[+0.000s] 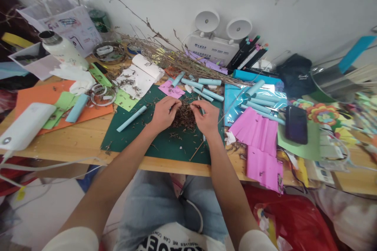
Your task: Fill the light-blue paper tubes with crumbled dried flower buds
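Now both my hands work at the pile of dried plant bits (184, 117), which sits on the green cutting mat (165, 145) near the middle of the counter (73, 141). My left hand (163, 113) is curled at the pile's left edge, fingertips pinched together on some of the dry material. My right hand (208, 117) is curled at the pile's right edge, fingers likewise pinched into the bits; exactly what each pinch holds is too small to tell. 1 light blue paper roll (131, 119) lies loose on the mat, left of my left hand, apart from it. More blue rolls (206, 88) lie beyond the pile, next to a pink paper square (171, 89). Folded pink sheets (256, 133) lie right of the mat, and a dark phone (296, 124) rests on green paper further right. Long dry twigs (165, 49) stretch along the back of the counter.
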Demonstrator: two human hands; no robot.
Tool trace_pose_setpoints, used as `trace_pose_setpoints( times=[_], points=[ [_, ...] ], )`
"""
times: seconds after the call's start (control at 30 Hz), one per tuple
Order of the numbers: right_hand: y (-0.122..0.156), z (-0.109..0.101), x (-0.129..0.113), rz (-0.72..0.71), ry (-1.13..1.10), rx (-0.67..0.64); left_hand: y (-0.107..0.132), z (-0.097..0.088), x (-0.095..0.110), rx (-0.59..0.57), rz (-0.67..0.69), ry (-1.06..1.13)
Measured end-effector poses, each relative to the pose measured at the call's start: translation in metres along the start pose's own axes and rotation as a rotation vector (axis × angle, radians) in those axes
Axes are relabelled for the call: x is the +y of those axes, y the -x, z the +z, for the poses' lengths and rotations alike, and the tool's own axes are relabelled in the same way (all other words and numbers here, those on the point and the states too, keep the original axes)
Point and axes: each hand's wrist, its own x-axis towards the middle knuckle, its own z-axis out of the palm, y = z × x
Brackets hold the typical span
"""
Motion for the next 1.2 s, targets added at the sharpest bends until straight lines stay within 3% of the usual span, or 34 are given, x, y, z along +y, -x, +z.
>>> trace_pose_setpoints(
  times=[0.1,0.2,0.37,0.47,0.67,0.9,1.2],
  points=[
    [-0.002,-0.002,0.002,0.004,-0.027,-0.038,0.001,0.001,-0.001,-0.046,0.041,-0.003],
    [-0.002,-0.002,0.005,-0.008,-0.004,-0.156,0.003,0.003,-0.002,-0.110,0.062,-0.066],
    [0.000,-0.003,0.013,0.040,0.268,-0.310,0.002,0.003,-0.005,-0.172,0.092,-0.151],
    [0.001,-0.003,0.014,0.068,0.314,-0.362,0.002,0.004,-0.005,-0.175,0.103,-0.176],
    [-0.001,-0.002,0.010,-0.025,0.135,-0.123,0.003,0.006,-0.005,-0.136,0.135,-0.108],
    [0.004,0.005,0.010,-0.019,0.088,-0.135,0.003,0.005,-0.006,-0.058,0.034,0.002],
    [0.003,0.006,0.002,0.033,0.064,-0.103,0.001,0.007,-0.001,-0.088,-0.033,-0.082]
  ],
)
